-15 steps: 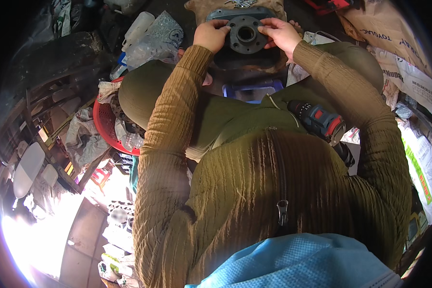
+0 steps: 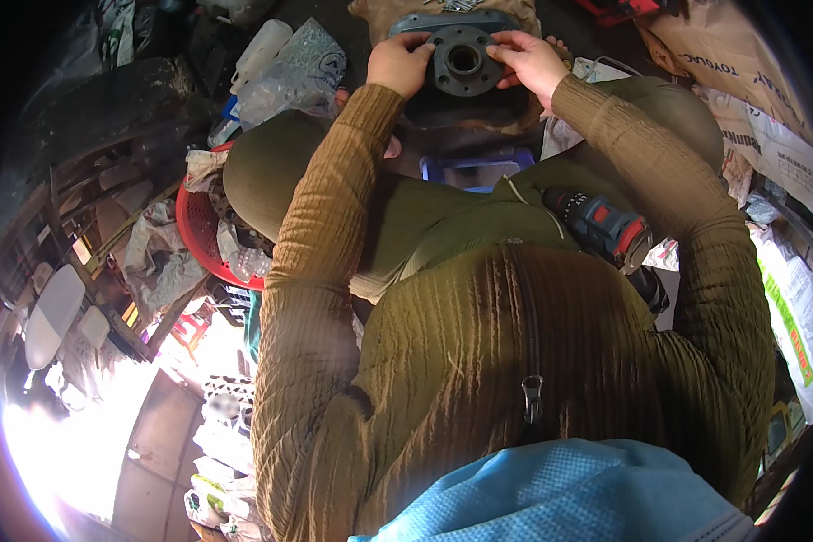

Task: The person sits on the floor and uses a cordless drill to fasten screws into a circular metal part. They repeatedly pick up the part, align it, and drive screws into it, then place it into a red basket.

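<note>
A dark grey round flange with a raised central bore and several bolt holes is held between my two hands. At its left edge, my left hand pinches the rim with thumb and fingers. The opposite rim is gripped by my right hand, thumb on top and fingers partly hidden below. Behind and beneath the flange lies a larger grey metal housing. Whether the flange rests on it or is held above it I cannot tell.
Several screws lie on brown sacking beyond the housing. A cordless drill is by my right thigh. To the left stand a red basket and a clear plastic bag. A blue plastic frame sits between my legs.
The flange has shifted very slightly away from me, my hands still holding both sides. Little else differs.
</note>
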Motion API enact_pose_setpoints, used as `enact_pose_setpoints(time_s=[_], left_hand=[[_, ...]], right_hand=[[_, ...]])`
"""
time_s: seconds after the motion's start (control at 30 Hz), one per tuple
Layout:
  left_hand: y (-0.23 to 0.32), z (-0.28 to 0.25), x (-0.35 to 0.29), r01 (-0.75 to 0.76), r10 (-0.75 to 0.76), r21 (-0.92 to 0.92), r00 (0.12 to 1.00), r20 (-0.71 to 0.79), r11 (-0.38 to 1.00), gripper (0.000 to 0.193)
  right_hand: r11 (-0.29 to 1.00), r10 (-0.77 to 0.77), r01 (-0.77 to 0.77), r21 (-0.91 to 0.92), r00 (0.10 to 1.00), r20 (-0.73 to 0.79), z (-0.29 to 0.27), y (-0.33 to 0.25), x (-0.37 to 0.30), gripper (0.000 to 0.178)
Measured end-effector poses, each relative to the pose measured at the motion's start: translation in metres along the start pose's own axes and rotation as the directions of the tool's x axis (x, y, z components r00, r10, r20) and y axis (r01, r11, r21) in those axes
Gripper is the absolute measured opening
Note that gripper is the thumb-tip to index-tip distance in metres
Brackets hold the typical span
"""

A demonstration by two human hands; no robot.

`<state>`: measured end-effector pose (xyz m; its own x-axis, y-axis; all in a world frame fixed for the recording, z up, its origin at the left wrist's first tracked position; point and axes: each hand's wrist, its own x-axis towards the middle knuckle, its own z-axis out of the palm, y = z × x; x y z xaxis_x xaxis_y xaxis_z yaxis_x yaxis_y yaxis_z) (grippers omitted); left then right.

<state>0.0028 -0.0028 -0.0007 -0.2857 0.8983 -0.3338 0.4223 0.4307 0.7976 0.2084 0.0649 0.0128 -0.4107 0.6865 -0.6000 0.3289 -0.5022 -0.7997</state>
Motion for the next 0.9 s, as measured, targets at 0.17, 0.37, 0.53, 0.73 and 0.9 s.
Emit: enact_pose_setpoints(time_s=[0.17, 0.37, 0.53, 0.73, 0.9], left_hand=[[0.004, -0.002, -0.001, 0.005, -0.006, 0.020, 1.000, 0.026, 1.000, 0.033], [0.003, -0.003, 0.000, 0.010, -0.015, 0.075, 0.998, 0.057, 0.997, 0.034], [0.006, -0.005, -0.001, 0.011, -0.013, 0.034, 0.998, 0.060, 0.999, 0.034], [0.012, -0.007, -0.006, 0.133, -0.124, -0.079, 0.986, 0.108, 0.988, 0.032], [0.008, -0.004, -0.003, 0.037, -0.040, 0.073, 0.998, 0.042, 0.997, 0.032]], right_hand=[[0.997, 0.041, -0.037, -0.065, 0.998, 0.054, -0.004, -0.003, 0.000, 0.041], [0.996, 0.042, -0.038, -0.078, 0.998, 0.050, -0.005, -0.003, 0.001, 0.041], [0.997, 0.042, -0.039, -0.069, 0.998, 0.043, -0.004, -0.004, 0.002, 0.040], [0.999, 0.021, -0.020, -0.049, 0.999, 0.024, -0.003, -0.002, 0.004, 0.037], [0.997, 0.037, -0.035, -0.065, 0.999, 0.031, -0.003, 0.000, 0.004, 0.039]])
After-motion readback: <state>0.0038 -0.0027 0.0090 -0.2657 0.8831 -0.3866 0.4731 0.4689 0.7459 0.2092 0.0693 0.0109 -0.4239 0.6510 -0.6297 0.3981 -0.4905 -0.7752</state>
